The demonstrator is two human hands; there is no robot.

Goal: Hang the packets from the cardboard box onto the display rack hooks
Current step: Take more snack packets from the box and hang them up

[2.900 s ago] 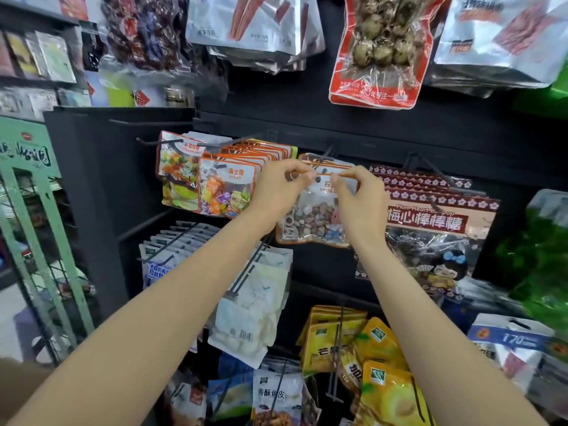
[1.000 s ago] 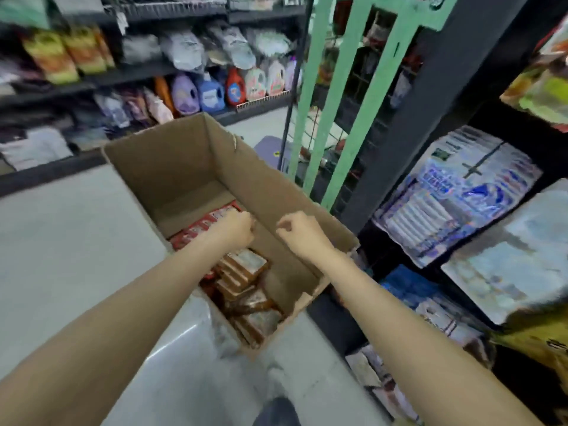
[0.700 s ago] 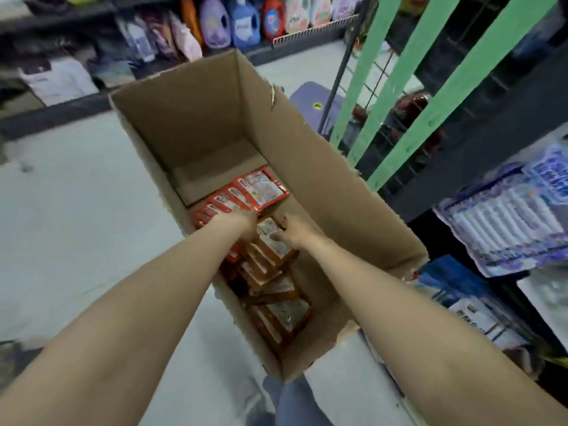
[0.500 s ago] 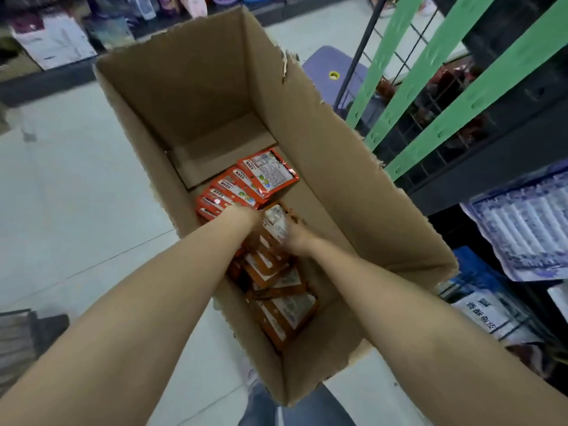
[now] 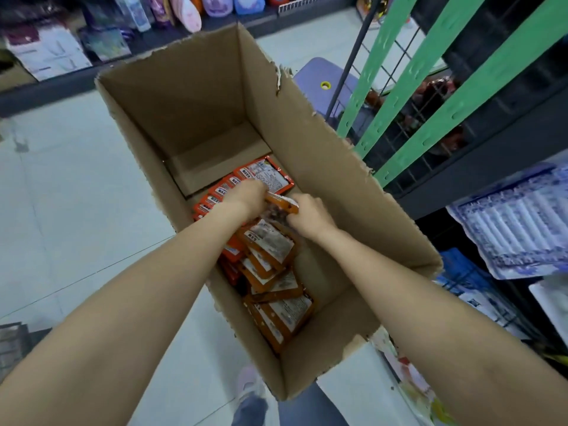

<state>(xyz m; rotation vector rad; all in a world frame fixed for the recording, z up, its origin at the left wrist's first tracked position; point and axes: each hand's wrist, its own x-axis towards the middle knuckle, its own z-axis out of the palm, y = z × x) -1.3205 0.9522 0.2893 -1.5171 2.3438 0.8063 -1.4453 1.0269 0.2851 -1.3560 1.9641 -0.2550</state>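
An open cardboard box [image 5: 338,186] stands on the floor below me, with several orange and red packets [image 5: 276,309] lying along its bottom. Both my arms reach down into it. My left hand [image 5: 246,196] and my right hand [image 5: 309,215] together hold one orange-edged packet [image 5: 281,206], raised a little above the row. Each hand's fingers curl round one end of it. Behind the hands lies another red packet [image 5: 270,176] with its printed back up.
A green metal rack [image 5: 430,87] with wire mesh stands right of the box. Hanging blue-and-white packets [image 5: 516,222] fill the dark display rack at right. A purple stool [image 5: 325,81] sits beyond the box. Shelves of bottles [image 5: 184,7] line the far aisle. My shoe [image 5: 249,385] shows below.
I turned from the display rack down to the box. Both hands went into it and closed on one packet, which now sits lifted slightly above the others.
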